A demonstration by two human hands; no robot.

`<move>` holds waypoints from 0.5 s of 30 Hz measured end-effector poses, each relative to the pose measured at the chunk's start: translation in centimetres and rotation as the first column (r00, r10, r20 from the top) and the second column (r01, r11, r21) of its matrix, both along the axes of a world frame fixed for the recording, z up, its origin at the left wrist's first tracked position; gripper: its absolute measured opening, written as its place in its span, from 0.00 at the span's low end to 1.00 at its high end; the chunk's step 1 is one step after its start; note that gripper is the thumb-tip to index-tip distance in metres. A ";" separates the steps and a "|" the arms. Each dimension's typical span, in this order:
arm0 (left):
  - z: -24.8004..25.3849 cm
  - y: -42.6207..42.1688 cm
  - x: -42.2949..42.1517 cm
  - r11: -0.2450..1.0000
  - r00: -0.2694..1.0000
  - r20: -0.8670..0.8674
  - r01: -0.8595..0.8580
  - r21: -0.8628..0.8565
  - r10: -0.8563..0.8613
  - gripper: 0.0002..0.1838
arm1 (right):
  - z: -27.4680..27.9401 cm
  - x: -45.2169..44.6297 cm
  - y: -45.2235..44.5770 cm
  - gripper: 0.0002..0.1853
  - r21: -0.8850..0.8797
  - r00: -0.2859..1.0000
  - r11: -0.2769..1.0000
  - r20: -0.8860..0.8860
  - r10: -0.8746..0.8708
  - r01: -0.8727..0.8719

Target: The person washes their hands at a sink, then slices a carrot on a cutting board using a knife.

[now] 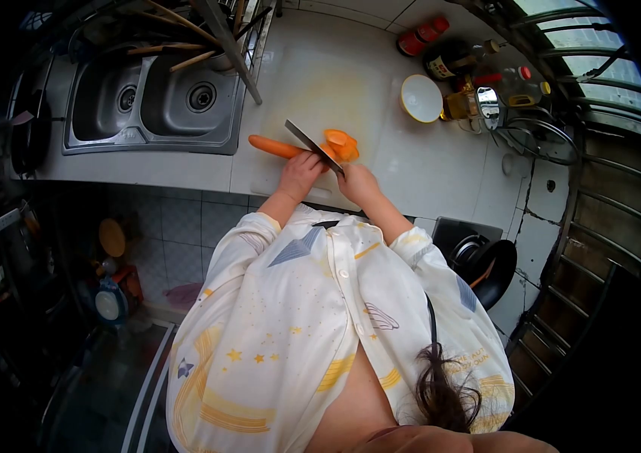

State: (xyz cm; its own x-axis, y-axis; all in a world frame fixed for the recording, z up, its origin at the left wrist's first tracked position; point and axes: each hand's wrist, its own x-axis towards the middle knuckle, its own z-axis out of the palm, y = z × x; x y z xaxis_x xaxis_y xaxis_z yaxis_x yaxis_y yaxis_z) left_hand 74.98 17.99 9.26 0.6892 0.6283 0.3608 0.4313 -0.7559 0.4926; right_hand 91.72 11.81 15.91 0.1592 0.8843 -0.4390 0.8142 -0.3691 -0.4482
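On a pale cutting board [313, 83] lies a peeled carrot [271, 146], its uncut end pointing left. My left hand [301, 175] is closed over the carrot's right part, fingers curled close to the blade. In my right hand [359, 185] is a kitchen knife [307, 139], its handle mostly hidden by the fingers. The blade slants up and to the left across the carrot. Just right of the blade several cut carrot slices [341, 143] lie in a loose pile on the board.
A double steel sink [147, 143] is set into the counter at left, with wooden utensils [177, 49] above it. A white bowl [421, 98], a red-capped bottle [422, 38] and other bottles stand at right. A black wok [495, 275] sits on the stove at lower right.
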 end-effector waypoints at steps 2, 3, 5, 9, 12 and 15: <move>0.1 0.0 -0.1 1.000 1.000 -0.004 0.000 0.002 0.000 0.12 | -1.4 -0.3 0.4 0.11 0.011 1.000 1.000 0.023 0.012 -0.012; -0.1 0.0 -0.4 1.000 0.999 -0.052 0.004 0.007 -0.003 0.11 | -1.6 -0.6 0.8 0.11 0.024 0.999 0.999 0.043 0.024 -0.025; -0.5 -0.4 -0.6 1.000 0.995 -0.099 0.014 0.007 -0.013 0.09 | -1.6 -0.6 0.6 0.11 0.020 1.000 1.000 0.026 0.017 -0.018; -0.6 0.0 -0.3 1.000 0.999 -0.038 0.008 -0.011 -0.009 0.11 | 0.0 -0.3 0.2 0.10 0.066 0.998 0.998 -0.057 -0.018 0.022; -0.3 0.1 0.0 1.000 1.000 0.019 0.008 -0.006 -0.008 0.12 | 1.6 0.7 -0.4 0.11 -0.054 1.000 0.999 -0.030 -0.003 0.001; -0.3 0.2 0.0 1.000 1.000 0.025 0.004 0.019 -0.005 0.11 | 1.3 1.2 -0.8 0.11 -0.078 1.000 0.997 -0.028 0.004 -0.006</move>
State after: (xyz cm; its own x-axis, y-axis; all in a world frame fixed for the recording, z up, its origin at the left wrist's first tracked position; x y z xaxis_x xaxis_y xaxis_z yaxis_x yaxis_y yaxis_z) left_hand 74.96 18.19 9.00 0.6828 0.6183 0.3892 0.4158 -0.7669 0.4888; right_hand 92.89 11.00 17.24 0.1420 0.8481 -0.5105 0.8038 -0.3997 -0.4406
